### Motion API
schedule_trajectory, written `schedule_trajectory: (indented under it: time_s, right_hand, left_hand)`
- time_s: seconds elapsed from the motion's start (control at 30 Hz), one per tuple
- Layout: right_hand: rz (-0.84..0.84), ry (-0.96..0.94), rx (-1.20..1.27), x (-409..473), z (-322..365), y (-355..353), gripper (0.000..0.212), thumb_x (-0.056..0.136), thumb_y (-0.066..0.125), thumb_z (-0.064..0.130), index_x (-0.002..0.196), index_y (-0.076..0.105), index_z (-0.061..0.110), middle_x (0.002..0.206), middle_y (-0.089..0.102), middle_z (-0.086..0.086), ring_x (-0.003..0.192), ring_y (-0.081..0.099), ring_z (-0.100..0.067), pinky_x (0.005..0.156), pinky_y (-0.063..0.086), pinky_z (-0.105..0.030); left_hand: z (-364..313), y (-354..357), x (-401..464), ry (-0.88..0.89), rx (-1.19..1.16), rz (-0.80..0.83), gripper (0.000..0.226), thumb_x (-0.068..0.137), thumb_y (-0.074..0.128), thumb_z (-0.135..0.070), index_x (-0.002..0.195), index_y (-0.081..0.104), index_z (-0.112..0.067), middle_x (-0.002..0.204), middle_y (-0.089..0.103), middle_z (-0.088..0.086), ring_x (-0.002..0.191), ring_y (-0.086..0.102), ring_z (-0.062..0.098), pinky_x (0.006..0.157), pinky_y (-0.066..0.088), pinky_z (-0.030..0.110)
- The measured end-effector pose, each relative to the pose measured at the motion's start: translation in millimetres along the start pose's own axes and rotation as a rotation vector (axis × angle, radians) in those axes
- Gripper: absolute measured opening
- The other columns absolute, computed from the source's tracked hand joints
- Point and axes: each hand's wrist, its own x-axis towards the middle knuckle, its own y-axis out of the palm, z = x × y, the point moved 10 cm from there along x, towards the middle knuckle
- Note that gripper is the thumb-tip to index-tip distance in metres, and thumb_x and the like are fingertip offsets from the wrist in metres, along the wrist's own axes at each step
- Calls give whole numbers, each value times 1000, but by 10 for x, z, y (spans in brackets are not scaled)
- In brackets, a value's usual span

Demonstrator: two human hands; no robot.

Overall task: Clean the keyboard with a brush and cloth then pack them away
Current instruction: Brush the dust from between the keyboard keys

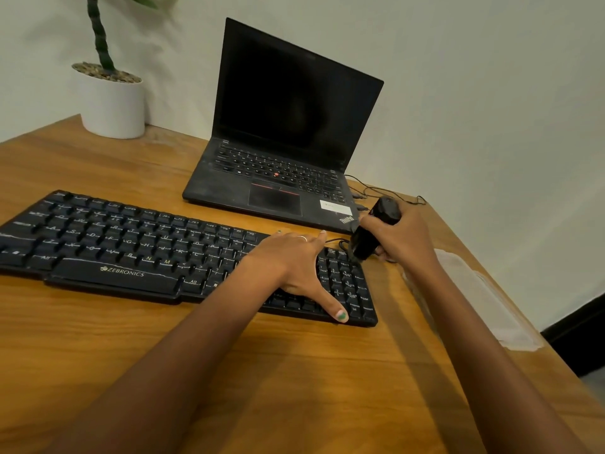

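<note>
A wooden desk (294, 371) filled the view, a black laptop (281, 149) open at its far side and a white potted plant (111, 103) at the far left. The black keyboard (131, 250) lay across the near-left and middle of the desk. The left hand (301, 267) pressed flat on the keyboard's right portion, fingers straight and thumb spread toward the near edge, steadying it. The right hand (402, 237) gripped a black brush (373, 231) with fingers curled round its body, its tip angled down at the far right corner of the keys, by the number pad. A clear plastic pouch (484, 296) lay to the right near the desk edge; no cloth was plainly visible.

The brushing step appeared to be in hand. The next move likely called for sweeping the bristles along the key rows while the left hand held the board firm.
</note>
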Motion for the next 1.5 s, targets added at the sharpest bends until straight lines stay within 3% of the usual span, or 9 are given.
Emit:
schedule_trajectory:
  time_s: [0.17,0.33,0.6,0.77,0.97,1.13,1.3,1.43,1.5]
  right_hand:
    - [89,11,-73,38,22,-13,30,83,65,30,104,52,12,72,63,-4,47,54,-13,39,43,-20]
    - [21,-49,-60,-42,60,18,26,84,65,30,100,53,14,78,63,-4,58,60,-14,43,47,-20]
    - [27,-57,-42,-25,66,-61,33,83,66,31,108,54,12,79,66,-6,52,63,-14,45,50,-22]
    - [84,-14,-93,-26,25,-102,25,82,67,29,97,55,13,75,63,-4,58,62,-17,46,49,-23]
    - [-5,-44,-71,-196,35,-67,20,80,66,32,73,47,29,75,61,-1,77,64,-24,72,56,-47]
    - [-116,-117,-42,-267,144,-203,16,80,68,29,80,52,24,73,55,9,72,54,-11,66,48,-30]
    - [4,-88,-83,-276,129,-153,16,80,68,25,75,53,20,72,56,5,79,60,-22,74,54,-42]
    - [-99,-226,-51,-400,237,-191,18,82,68,25,78,50,28,73,53,14,69,52,-5,62,46,-21]
    - [-45,-193,-99,-408,166,-118,17,81,68,27,79,51,28,73,55,13,72,56,-7,64,50,-25]
  left_hand:
    - [8,18,-2,-1,10,8,133,60,66,-80,155,-6,-20,162,14,4,147,15,29,117,18,45]
    - [11,20,5,0,15,5,133,60,65,-80,155,-6,-19,162,13,3,147,14,28,117,16,44]
    - [14,22,1,-12,28,10,132,61,65,-80,155,-5,-19,161,16,5,147,17,29,116,20,45]
    - [10,17,12,-13,27,8,133,61,65,-80,155,-5,-19,162,14,5,147,15,29,117,17,46]
    - [23,35,21,-16,20,12,135,59,65,-81,155,-6,-19,162,12,5,148,13,29,118,15,47]
    - [18,19,11,-18,28,10,134,60,65,-81,155,-6,-18,162,12,5,147,14,29,117,17,46]
    - [21,24,10,-17,24,8,134,60,65,-81,155,-6,-18,162,12,5,148,14,29,118,17,46]
    - [39,25,18,-22,28,7,135,58,64,-82,155,-5,-18,162,13,5,147,14,29,118,17,46]
    - [32,29,18,-23,33,8,135,59,64,-82,155,-5,-18,162,13,5,147,14,29,117,17,45]
